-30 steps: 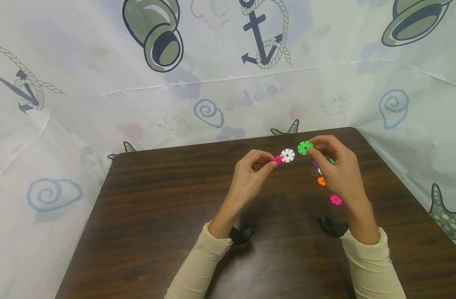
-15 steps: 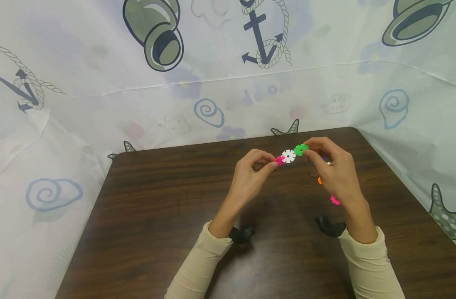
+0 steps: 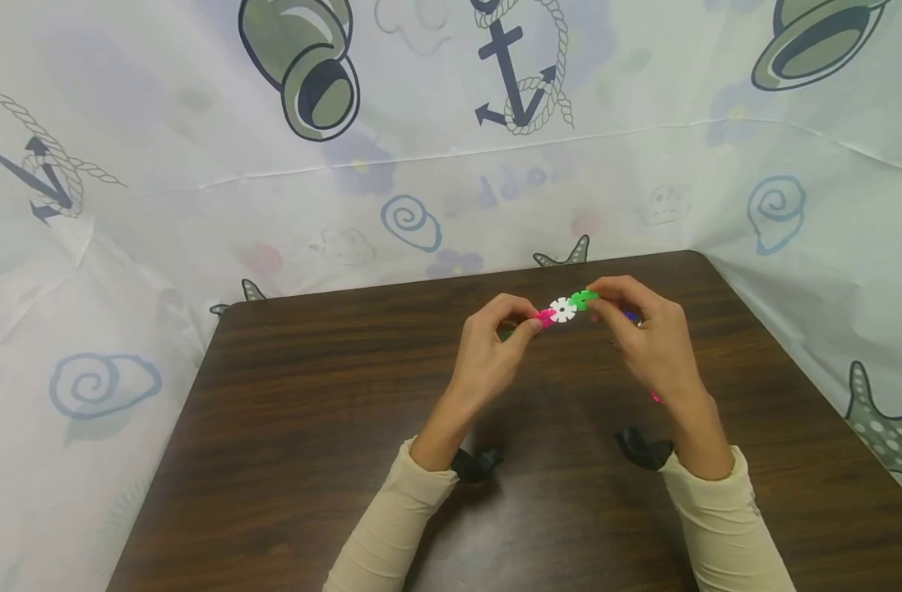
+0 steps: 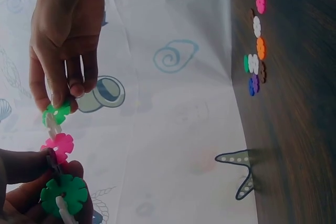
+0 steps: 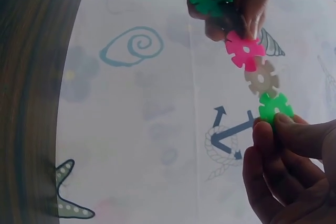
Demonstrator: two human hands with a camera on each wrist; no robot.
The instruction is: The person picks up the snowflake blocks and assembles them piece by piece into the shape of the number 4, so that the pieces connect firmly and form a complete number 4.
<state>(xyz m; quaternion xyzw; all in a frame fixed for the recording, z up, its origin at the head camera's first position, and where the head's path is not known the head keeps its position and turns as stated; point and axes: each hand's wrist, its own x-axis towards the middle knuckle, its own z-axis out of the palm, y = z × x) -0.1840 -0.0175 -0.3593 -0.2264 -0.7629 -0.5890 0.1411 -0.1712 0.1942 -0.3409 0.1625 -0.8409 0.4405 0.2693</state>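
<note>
Between the two hands, held above the table, runs a chain of notched flower-shaped plastic discs. My right hand (image 3: 646, 341) pinches the light green disc (image 5: 275, 108) at one end between thumb and fingers. That disc's edge meets the white disc (image 3: 563, 310), which connects to the pink disc (image 5: 245, 51). My left hand (image 3: 489, 345) grips the chain beside the pink disc, at a dark disc (image 5: 232, 18) partly covered by the fingers. Beyond that grip, a darker green disc (image 4: 64, 195) and another white disc (image 4: 64, 211) extend, hidden from the head view by the left hand.
Loose discs lie on the right of the brown table (image 3: 347, 427), among them a pink disc (image 4: 261, 2), an orange disc (image 4: 261, 48) and a purple disc (image 4: 255, 82). The right hand mostly covers them in the head view. A patterned white sheet (image 3: 451, 164) hangs behind the table.
My right hand has moved left, bringing the light green disc from apart to against the white disc's edge. The left hand has stayed nearly in place.
</note>
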